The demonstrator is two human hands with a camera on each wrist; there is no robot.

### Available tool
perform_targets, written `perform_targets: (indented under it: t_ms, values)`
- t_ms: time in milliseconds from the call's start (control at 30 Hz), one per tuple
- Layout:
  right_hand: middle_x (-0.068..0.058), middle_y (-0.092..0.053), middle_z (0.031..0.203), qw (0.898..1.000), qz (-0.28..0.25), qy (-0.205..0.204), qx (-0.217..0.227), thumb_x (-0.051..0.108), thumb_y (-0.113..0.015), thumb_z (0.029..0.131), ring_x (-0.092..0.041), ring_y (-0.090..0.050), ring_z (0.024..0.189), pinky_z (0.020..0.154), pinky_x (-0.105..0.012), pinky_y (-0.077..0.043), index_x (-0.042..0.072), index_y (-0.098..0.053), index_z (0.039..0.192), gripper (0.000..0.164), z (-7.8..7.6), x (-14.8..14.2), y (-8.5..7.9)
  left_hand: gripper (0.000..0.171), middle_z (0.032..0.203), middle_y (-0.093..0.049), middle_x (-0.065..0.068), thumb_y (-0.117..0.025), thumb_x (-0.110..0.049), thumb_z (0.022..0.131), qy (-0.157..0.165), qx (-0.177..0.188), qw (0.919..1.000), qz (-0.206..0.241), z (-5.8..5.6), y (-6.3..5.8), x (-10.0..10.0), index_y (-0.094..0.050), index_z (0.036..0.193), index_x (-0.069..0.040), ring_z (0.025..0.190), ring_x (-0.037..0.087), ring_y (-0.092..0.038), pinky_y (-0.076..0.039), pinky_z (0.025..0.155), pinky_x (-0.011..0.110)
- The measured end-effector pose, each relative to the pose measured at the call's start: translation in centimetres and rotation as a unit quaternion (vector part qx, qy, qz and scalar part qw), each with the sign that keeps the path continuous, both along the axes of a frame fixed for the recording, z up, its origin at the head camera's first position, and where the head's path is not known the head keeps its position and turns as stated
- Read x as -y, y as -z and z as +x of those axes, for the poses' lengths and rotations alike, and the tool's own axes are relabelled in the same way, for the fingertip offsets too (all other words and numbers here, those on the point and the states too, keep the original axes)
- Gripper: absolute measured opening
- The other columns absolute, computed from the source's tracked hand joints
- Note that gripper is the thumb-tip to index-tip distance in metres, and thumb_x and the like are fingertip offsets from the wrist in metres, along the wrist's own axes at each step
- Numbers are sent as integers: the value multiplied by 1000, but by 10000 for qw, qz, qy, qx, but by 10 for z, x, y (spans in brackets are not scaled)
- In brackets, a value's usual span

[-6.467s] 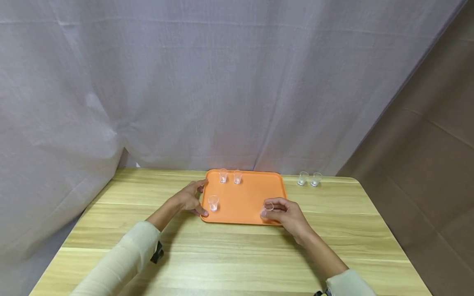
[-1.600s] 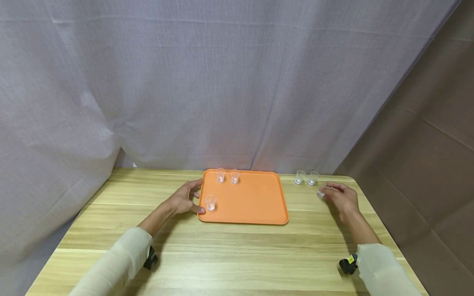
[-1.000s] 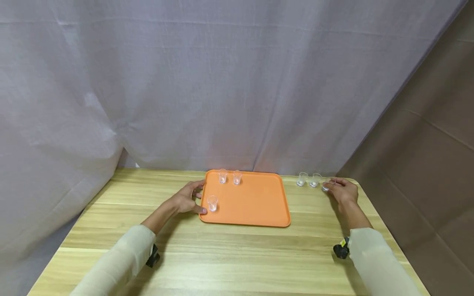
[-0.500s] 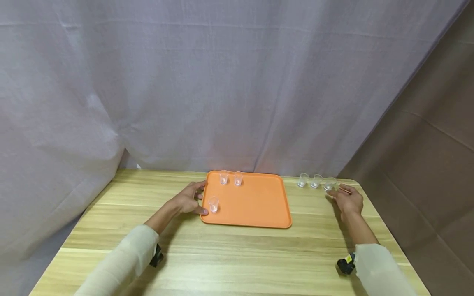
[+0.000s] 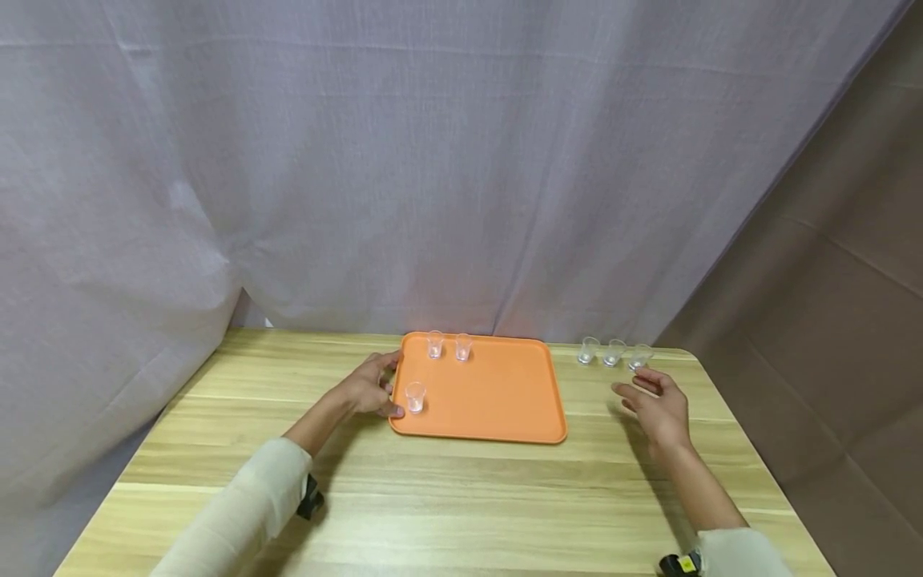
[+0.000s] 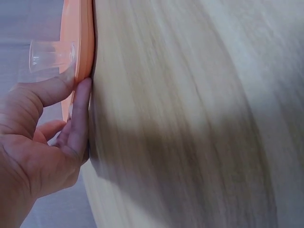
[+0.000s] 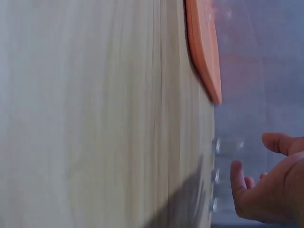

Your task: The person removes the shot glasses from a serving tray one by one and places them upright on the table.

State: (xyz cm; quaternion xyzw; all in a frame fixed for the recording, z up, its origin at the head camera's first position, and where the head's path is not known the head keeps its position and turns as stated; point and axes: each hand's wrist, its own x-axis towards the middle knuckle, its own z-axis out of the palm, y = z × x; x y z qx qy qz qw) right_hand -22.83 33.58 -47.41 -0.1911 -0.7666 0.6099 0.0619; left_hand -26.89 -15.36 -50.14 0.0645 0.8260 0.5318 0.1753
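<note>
At the left side of an orange tray [image 5: 490, 393], my left hand [image 5: 366, 390] pinches the rim, thumb on top and fingers against the outer side, as the left wrist view shows. A clear shot glass [image 5: 415, 398] stands upright on the tray close to that thumb. Two more clear glasses, one on the left [image 5: 435, 345] and one on the right [image 5: 463, 348], stand by the tray's far edge. My right hand [image 5: 659, 407] hovers over the table with thumb and fingers apart, holding nothing. Just beyond its fingertips stands the rightmost glass [image 5: 639, 357] of a row of three.
The other two glasses of the row, the left one [image 5: 587, 351] and the middle one [image 5: 614, 353], stand at the back right of the wooden table [image 5: 461, 505]. A grey curtain [image 5: 433, 176] hangs along the far edge, and a brown curtain [image 5: 815, 320] on the right.
A glass gripped by my right hand at the tray's near right corner now stands at the right end of the row. The right hand has let go and drawn back. My left hand stays at the tray.
</note>
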Motion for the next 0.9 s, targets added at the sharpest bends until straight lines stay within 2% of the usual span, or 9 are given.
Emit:
perform_targets:
  t_ms: [300, 500, 733, 900]
  values:
    - [-16, -57, 152, 9953, 289, -920, -96, 11, -79, 105, 9, -65, 100, 95, -16, -67, -3, -47, 163, 68, 6, 43, -1, 127, 162, -39, 27, -94, 23, 72, -123, -13, 9999, -12, 2, -2, -7, -30, 178, -5, 90, 25, -63, -71, 63, 33]
    - [-24, -62, 151, 9892, 183, -1443, -187, 9, -80, 105, 3, -72, 99, 95, -23, -69, -5, -51, 159, 63, 9, 72, 1, 128, 164, -38, 27, -93, 24, 71, -153, 16, 9999, 43, 2, -1, -10, -30, 178, -6, 92, 29, -67, -73, 64, 36]
    - [-25, -65, 150, 9741, -40, -2248, -246, 13, -83, 103, -12, -76, 112, 103, -33, -70, -3, -56, 157, 62, 10, 112, 6, 126, 168, -36, 25, -93, 22, 74, -124, 106, 9998, 105, 2, 1, -4, -29, 179, -6, 86, 19, -59, -73, 67, 36]
    - [-29, -65, 149, 9593, -211, -2795, -328, 11, -85, 100, -22, -75, 121, 99, -30, -70, -4, -59, 155, 63, 7, 144, 11, 126, 169, -34, 24, -93, 22, 74, -67, 161, 9997, 146, 2, -1, -1, -29, 179, -6, 86, 18, -57, -74, 69, 37]
